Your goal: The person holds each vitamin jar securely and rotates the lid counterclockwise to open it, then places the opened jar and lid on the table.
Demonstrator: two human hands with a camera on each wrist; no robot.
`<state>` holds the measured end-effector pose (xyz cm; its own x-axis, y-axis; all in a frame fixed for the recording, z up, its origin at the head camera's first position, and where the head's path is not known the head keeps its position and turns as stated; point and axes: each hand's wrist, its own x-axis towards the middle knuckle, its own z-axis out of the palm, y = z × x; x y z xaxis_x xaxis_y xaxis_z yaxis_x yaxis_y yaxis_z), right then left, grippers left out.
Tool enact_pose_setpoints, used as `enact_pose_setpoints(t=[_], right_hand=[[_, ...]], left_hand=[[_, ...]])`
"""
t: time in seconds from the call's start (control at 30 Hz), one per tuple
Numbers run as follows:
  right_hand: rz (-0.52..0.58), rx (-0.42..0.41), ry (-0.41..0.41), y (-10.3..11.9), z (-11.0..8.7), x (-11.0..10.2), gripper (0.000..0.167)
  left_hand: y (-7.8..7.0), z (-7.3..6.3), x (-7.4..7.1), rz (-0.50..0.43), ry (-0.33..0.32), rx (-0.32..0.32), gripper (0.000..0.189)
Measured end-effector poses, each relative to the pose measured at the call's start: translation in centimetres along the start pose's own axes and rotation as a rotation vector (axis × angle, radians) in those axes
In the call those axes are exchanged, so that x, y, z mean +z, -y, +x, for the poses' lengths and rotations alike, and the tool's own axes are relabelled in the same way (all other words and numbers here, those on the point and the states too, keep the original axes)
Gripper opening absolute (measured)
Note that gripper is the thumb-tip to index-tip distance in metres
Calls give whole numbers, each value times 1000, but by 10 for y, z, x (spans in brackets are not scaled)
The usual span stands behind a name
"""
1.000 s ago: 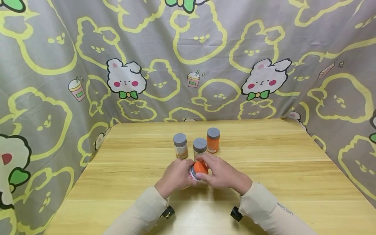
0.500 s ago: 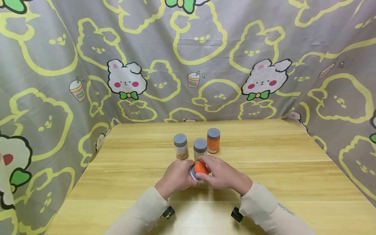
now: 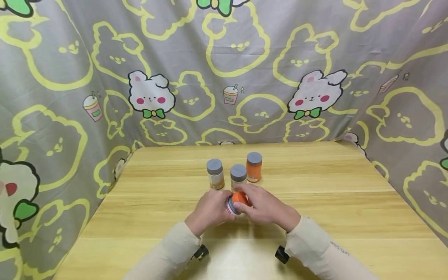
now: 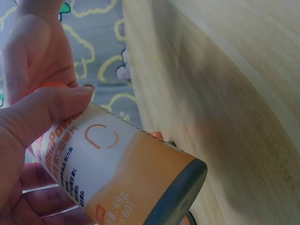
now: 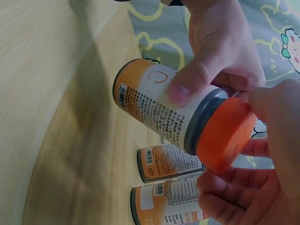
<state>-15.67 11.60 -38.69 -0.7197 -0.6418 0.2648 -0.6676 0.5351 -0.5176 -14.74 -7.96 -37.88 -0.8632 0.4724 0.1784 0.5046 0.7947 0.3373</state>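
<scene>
My left hand grips a tilted supplement bottle around its white and orange label, thumb along the side. An orange cap sits on the bottle's grey neck. My right hand pinches that cap between thumb and fingers; in the right wrist view, the cap looks slightly aslant on the neck, and I cannot tell whether it is loose. Just beyond the hands stands a grey-capped bottle, its lower part hidden by the right hand.
Another grey-capped bottle stands upright at the back left of the hands. An orange bottle with a grey cap is at the back right. All are on a wooden table, with a patterned curtain around it.
The right thumb has shifted a little up over the orange cap. The left hand, the held bottle and the standing bottles stay practically where they were.
</scene>
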Motion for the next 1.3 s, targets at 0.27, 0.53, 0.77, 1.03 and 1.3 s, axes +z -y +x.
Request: enact_pose_setpoints(t=[0.27,0.53,0.77,1.03,1.3], right_hand=[[3,-70,15,0,-1,-2,50],[-4,7,-5,1,1,3,48],[4,-15,17,2,-1,3,44],[-22,-92,-27,0,-2,4,42],[-35,-80,-45,-1,-3,3,43]], left_hand=[[0,-1,-1,12,-10,9,39],[-1,-3,0,19,-4,-8,39],[-2,-2,1,47,34,-30,43],[1,-3,2,55,17,-27,43],[3,-3,4,29,23,-41,43]])
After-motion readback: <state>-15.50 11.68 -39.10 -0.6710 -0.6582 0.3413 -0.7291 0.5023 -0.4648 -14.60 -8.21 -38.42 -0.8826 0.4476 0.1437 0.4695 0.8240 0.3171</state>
